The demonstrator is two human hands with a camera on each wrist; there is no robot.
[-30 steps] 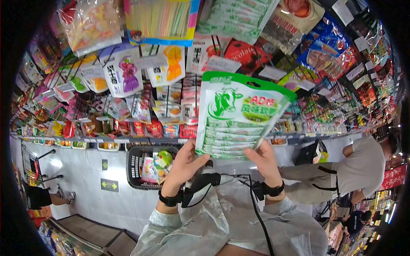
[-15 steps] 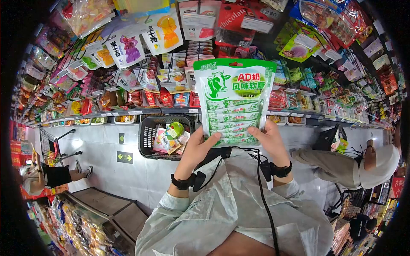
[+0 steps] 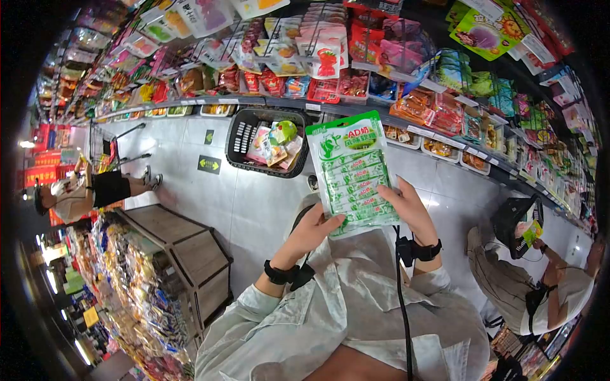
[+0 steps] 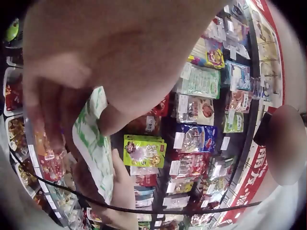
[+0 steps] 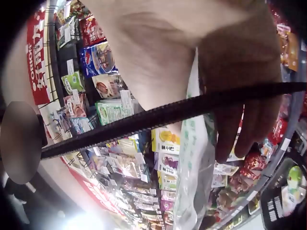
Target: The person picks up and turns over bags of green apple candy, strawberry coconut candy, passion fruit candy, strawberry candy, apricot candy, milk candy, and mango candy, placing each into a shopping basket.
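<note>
A green and white pouch of soft candy (image 3: 356, 155) with a cow's head on its front is held upright before my body. My left hand (image 3: 311, 232) pinches its lower left corner, thumb on the front. At the lower right side my right hand (image 3: 413, 208) grips it, the thumb lying across the wrapped sticks printed on or showing through the front. In the left wrist view the pouch (image 4: 96, 143) appears edge-on between thumb and fingers. The right wrist view shows the pouch's edge (image 5: 194, 158) too, partly behind a black cable (image 5: 168, 115).
On the floor beyond the pouch stands a black shopping basket (image 3: 270, 170) with several packets inside. Shelves of bagged sweets (image 3: 267, 82) run across the front. A wooden display stand (image 3: 197, 267) is at the left. One person (image 3: 70, 193) stands far left, another (image 3: 559, 286) at the right.
The pouch and both hands have come lower in the head view, and the pouch has turned from tilted to facing me. My view has tipped downward, showing more floor. Both hands keep hold.
</note>
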